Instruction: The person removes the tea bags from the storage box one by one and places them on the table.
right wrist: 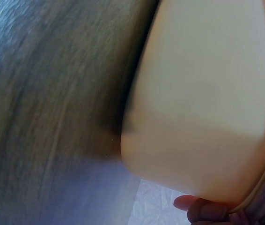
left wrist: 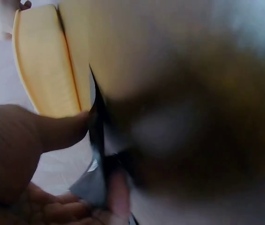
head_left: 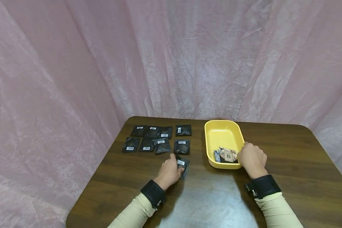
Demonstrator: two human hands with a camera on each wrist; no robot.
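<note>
My left hand [head_left: 168,172] pinches a small black packet [head_left: 183,163] with a white barcode label, in front of the other packets. In the left wrist view the packet [left wrist: 89,187] lies between thumb and fingers, seen nearly edge-on. My right hand [head_left: 253,158] grips the near right rim of a yellow plastic tray [head_left: 220,134]. From the right wrist, the tray's outer side [right wrist: 202,93] fills much of the view, with fingertips [right wrist: 207,211] at its rim. A patterned packet [head_left: 228,155] and a bluish one [head_left: 217,156] lie at the tray's near end.
Several more black packets [head_left: 131,144] lie label up in two rows on the left of the brown wooden table [head_left: 285,148], some overlapping. Two others [head_left: 183,130] sit nearer the tray. A pink curtain [head_left: 188,63] hangs behind the table.
</note>
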